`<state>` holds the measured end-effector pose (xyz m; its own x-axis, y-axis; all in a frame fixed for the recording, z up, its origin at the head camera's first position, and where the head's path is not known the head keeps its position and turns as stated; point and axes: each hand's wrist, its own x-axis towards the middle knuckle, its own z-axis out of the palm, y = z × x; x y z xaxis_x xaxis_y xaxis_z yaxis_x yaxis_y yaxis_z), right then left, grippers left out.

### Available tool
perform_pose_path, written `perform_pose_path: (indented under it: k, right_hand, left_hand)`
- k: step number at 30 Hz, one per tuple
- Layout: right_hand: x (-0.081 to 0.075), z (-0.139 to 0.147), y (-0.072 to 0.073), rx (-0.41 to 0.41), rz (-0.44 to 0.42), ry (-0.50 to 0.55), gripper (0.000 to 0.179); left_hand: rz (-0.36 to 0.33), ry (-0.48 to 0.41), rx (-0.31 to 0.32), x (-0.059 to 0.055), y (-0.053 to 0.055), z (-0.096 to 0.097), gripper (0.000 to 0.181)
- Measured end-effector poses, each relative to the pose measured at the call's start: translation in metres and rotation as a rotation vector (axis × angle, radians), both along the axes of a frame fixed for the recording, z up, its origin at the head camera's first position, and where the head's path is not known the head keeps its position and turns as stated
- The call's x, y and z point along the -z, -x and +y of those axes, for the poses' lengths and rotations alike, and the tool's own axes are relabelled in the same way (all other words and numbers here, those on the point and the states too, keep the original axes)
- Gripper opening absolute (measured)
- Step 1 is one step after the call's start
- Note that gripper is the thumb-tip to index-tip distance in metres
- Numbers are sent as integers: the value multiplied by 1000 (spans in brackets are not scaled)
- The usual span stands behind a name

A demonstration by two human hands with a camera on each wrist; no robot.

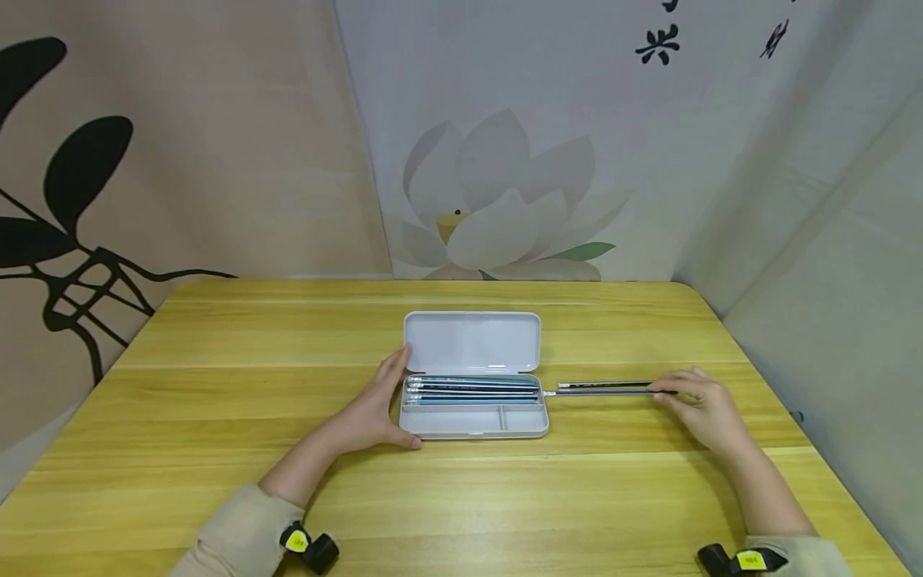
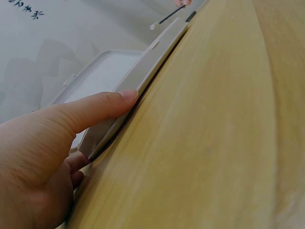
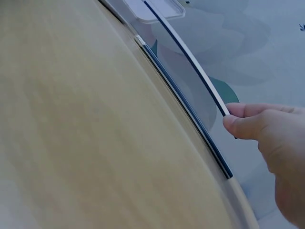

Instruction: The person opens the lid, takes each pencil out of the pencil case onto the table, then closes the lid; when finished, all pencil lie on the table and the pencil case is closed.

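A white pencil case (image 1: pixel 472 421) stands with its lid (image 1: pixel 472 340) raised, several blue and dark pencils (image 1: pixel 472 390) lying in its long rear compartment. My left hand (image 1: pixel 371 409) grips the case's left end, thumb along the front wall and fingers behind. My right hand (image 1: pixel 695 405) pinches a slim pencil (image 3: pixel 190 59) near one end between thumb and fingers. Its pale far end points toward the right side of the case. Below and beside it, a dark pencil (image 3: pixel 183 102) with a silvery band rests on the table.
Two smaller compartments run along the front of the case. Everything stands on a yellow wooden table (image 1: pixel 469 505). A pale curtain (image 1: pixel 267 160) and a hanging with a lotus print (image 1: pixel 505 200) rise behind the table's far edge.
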<state>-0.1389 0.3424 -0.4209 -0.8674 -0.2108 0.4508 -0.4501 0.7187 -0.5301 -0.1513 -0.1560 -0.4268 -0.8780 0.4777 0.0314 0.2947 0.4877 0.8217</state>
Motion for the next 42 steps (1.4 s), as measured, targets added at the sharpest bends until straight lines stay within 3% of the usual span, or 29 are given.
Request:
perform_pose_path:
  k: [12, 20, 42]
  right_hand:
    - [9, 18, 3, 66, -24, -39, 22]
    - [16, 24, 5, 104, -58, -82, 18]
    - [20, 28, 8, 120, -84, -68, 13]
  left_hand:
    - [-8, -3, 3, -4, -2, 0, 141]
    - [1, 1, 1, 1, 0, -1, 141]
    - [1, -1, 6, 0, 0, 0, 141]
